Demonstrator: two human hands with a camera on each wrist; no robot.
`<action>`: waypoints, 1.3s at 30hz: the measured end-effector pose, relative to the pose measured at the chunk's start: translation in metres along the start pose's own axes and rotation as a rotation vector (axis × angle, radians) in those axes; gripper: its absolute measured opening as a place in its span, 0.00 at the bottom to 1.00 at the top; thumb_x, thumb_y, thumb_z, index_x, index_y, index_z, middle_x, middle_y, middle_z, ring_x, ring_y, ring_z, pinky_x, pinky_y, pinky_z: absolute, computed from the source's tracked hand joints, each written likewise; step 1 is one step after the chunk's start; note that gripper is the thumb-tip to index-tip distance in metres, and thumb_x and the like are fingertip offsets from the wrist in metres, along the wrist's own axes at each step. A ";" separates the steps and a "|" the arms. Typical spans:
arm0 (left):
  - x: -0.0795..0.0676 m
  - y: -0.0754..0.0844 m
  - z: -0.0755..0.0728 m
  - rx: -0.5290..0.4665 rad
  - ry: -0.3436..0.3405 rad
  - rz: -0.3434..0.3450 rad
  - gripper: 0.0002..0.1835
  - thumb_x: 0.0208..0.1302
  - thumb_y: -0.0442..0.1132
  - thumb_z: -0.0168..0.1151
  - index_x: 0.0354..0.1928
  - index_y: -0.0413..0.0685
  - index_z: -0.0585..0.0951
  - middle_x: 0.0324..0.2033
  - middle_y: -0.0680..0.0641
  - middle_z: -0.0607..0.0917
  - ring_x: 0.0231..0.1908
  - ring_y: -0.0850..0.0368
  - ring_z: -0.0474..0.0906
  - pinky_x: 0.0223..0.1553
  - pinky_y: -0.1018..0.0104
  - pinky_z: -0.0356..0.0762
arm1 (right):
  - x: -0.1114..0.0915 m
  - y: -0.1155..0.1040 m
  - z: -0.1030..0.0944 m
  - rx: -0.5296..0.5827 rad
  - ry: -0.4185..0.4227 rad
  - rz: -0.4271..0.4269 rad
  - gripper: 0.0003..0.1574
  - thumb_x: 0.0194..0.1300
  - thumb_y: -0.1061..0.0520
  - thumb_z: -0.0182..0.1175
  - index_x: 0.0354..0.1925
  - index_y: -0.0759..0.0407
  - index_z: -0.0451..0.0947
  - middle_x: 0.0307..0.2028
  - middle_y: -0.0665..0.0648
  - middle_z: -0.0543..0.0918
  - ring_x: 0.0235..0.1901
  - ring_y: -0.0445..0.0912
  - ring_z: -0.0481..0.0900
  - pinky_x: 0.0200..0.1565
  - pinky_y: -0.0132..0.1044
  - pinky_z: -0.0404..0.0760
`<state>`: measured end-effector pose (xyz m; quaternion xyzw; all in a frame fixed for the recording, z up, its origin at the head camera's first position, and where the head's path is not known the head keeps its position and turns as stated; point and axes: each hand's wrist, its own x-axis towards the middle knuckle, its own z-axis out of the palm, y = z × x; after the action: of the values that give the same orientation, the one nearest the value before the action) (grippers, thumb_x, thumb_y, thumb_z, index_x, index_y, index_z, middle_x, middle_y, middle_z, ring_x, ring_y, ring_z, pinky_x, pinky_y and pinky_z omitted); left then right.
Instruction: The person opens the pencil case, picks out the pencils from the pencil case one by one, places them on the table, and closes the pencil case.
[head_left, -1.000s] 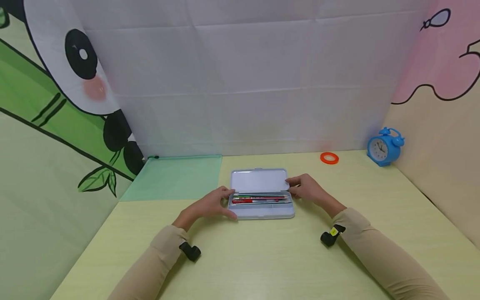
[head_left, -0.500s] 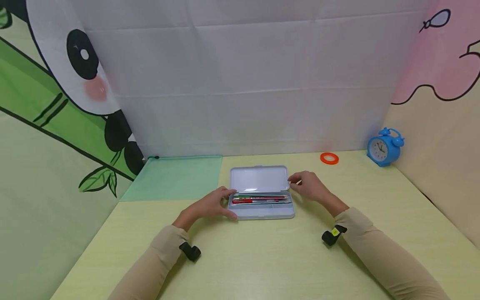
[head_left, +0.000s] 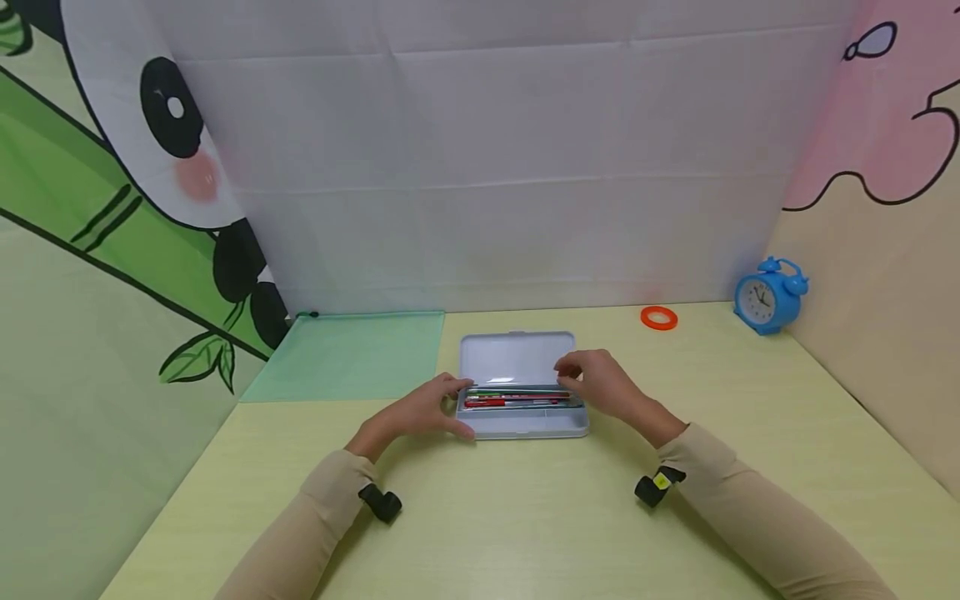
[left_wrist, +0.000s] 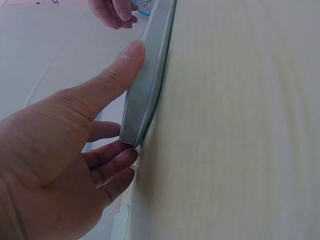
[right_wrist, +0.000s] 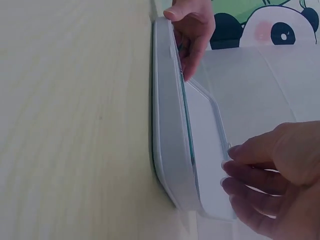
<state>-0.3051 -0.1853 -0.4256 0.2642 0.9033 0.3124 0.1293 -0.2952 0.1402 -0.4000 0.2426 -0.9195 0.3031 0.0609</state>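
An open pencil case (head_left: 525, 427) lies on the table, its pale lid (head_left: 510, 357) folded back. Several pens and pencils (head_left: 495, 403), among them a red one, lie in its rear compartment. At the case's left end, my left hand (head_left: 426, 408) grips it, thumb at the front corner and fingers around the back. In the left wrist view the thumb (left_wrist: 132, 52) presses the case's side. My right hand (head_left: 603, 385) hovers above the case's right end, near the pencil tips, fingers loosely bent. Nothing shows between its fingers in the right wrist view.
A green mat (head_left: 352, 358) lies at the back left of the table. Farther back on the right are an orange ring (head_left: 659, 317) and a blue alarm clock (head_left: 767, 297). A white cloth wall (head_left: 510, 167) stands behind the table.
My right hand first drew slightly away from the lid's right edge, then moved left over the case. The lid now leans farther back. My left hand stayed on the left end.
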 end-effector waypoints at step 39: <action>0.002 0.000 -0.002 0.008 -0.018 -0.006 0.52 0.48 0.54 0.81 0.73 0.43 0.68 0.53 0.48 0.73 0.54 0.52 0.68 0.57 0.55 0.68 | -0.004 -0.012 0.023 -0.002 -0.151 -0.122 0.09 0.65 0.65 0.66 0.44 0.66 0.86 0.38 0.54 0.86 0.36 0.44 0.80 0.43 0.39 0.81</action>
<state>-0.3075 -0.1852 -0.4246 0.2649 0.9041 0.3061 0.1371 -0.2851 0.1203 -0.4137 0.3204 -0.9053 0.2788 0.0099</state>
